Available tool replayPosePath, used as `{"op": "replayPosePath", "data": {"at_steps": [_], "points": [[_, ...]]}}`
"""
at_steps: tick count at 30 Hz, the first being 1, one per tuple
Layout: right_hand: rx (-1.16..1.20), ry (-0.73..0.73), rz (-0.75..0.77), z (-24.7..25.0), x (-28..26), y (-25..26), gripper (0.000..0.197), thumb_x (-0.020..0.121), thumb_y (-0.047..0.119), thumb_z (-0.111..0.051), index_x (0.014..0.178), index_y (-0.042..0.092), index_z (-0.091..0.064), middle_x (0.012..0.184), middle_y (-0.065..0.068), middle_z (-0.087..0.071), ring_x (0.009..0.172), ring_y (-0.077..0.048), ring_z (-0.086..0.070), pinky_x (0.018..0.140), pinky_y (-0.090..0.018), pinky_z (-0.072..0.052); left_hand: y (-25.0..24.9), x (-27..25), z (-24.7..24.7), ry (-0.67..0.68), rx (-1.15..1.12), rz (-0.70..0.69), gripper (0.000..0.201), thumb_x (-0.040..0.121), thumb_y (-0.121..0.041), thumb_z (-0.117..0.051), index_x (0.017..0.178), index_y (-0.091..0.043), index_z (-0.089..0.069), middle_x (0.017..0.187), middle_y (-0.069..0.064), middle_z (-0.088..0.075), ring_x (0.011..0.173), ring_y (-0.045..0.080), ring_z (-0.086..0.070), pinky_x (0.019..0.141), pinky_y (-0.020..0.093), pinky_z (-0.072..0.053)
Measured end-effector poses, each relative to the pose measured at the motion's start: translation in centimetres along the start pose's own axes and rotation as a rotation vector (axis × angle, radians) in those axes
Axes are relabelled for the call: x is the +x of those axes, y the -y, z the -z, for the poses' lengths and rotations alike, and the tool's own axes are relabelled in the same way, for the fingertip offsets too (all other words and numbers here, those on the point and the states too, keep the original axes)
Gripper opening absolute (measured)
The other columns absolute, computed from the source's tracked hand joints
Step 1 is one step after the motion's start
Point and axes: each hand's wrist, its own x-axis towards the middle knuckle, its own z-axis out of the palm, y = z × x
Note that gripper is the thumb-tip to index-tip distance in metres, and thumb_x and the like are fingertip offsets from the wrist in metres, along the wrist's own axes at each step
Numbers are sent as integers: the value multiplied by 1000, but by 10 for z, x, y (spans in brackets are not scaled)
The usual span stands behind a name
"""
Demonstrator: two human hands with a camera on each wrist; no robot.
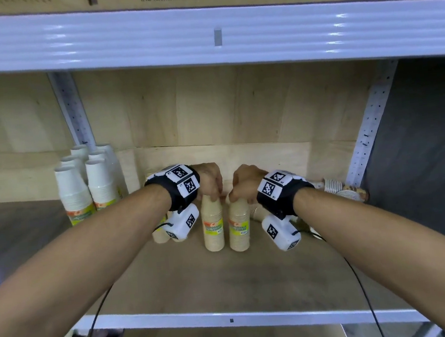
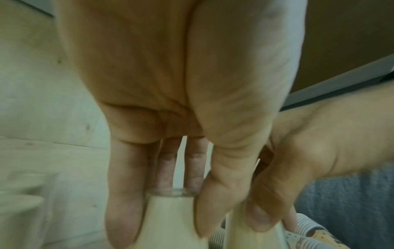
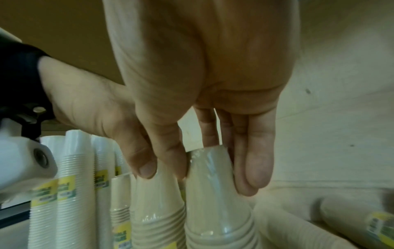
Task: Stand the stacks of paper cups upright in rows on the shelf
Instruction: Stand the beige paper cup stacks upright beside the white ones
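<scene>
Two wrapped tan cup stacks stand upright side by side in the middle of the wooden shelf (image 1: pixel 190 287). My left hand (image 1: pixel 212 190) pinches the top of the left tan stack (image 1: pixel 213 224) between thumb and fingers; the left wrist view shows this stack (image 2: pixel 170 222) up close. My right hand (image 1: pixel 241 189) pinches the top of the right tan stack (image 1: pixel 239 228), seen in the right wrist view (image 3: pixel 213 193). The two hands almost touch. More tan stacks (image 1: pixel 160 235) stand partly hidden behind my left wrist.
Several white cup stacks (image 1: pixel 88 182) stand in rows at the back left. Striped and tan stacks (image 1: pixel 336 186) lie on their sides at the right, by the metal upright (image 1: pixel 368 125). The upper shelf's edge (image 1: pixel 201 33) hangs overhead. Bare shelf lies in front.
</scene>
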Motion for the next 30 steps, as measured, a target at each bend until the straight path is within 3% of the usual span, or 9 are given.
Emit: {"op": "replayPosePath", "data": {"at_steps": [5, 8, 11, 13, 15, 18, 21, 25, 30], "points": [[-32, 33, 90, -12, -8, 36, 37, 73, 20, -78, 105, 5, -67, 101, -11, -70, 89, -24, -69, 69, -31, -54, 26, -26, 0, 13, 16, 113, 29, 79, -8, -70, 108, -12, -71, 101, 4, -69, 70, 15, -63, 64, 26, -54], [11, 61, 141, -21, -10, 56, 35, 72, 18, -77, 102, 5, -67, 99, -12, -70, 88, -26, -70, 72, -35, -58, 42, -42, -1, 5, -13, 166, 32, 81, -6, -70, 113, -8, -69, 103, 5, -69, 76, 17, -64, 66, 28, -57], [17, 54, 182, -29, -12, 76, 36, 70, 19, -79, 102, 7, -66, 98, -12, -69, 84, -26, -70, 68, -33, -57, 59, -57, -1, -21, -24, 193, 27, 81, -3, -70, 107, -7, -69, 80, -1, -63, 59, 11, -57, 44, 15, -47], [16, 51, 209, -35, -11, 86, 35, 71, 18, -79, 101, 6, -67, 97, -12, -70, 85, -26, -70, 66, -32, -55, 72, -65, -2, -36, -37, 215, 24, 81, 0, -69, 104, -3, -69, 76, 1, -61, 54, 12, -54, 37, 13, -42], [28, 53, 237, -40, -11, 95, 33, 71, 19, -79, 100, 7, -67, 99, -10, -70, 86, -26, -70, 67, -30, -54, 82, -71, -4, -69, -27, 231, 27, 81, 0, -67, 107, 1, -69, 92, 8, -66, 64, 15, -56, 43, 15, -44], [57, 48, 268, -48, -9, 105, 34, 72, 21, -79, 101, 8, -67, 101, -9, -68, 90, -25, -67, 64, -28, -50, 94, -80, -7, -115, 0, 248, 31, 83, -3, -66, 114, -3, -70, 116, 12, -67, 85, 18, -55, 63, 25, -46], [52, 25, 288, -55, -8, 111, 32, 75, 20, -77, 103, 8, -67, 101, -9, -68, 93, -27, -66, 65, -28, -48, 105, -86, -11, -156, -39, 220, 33, 84, -4, -67, 116, -10, -70, 118, 6, -66, 92, 15, -56, 71, 25, -45], [62, 11, 301, -64, -4, 113, 28, 74, 19, -76, 97, 7, -67, 99, -12, -69, 91, -29, -66, 68, -32, -52, 114, -89, -18, -179, -125, 186, 36, 84, 0, -64, 117, -14, -70, 111, -1, -64, 94, 13, -56, 61, 16, -42], [92, -17, 302, -70, 0, 112, 24, 74, 18, -75, 93, 4, -67, 95, -13, -69, 87, -29, -67, 72, -35, -55, 119, -85, -26, -204, -122, 187, 33, 85, -2, -63, 113, -16, -71, 118, 2, -66, 98, 14, -56, 73, 24, -44]]}}
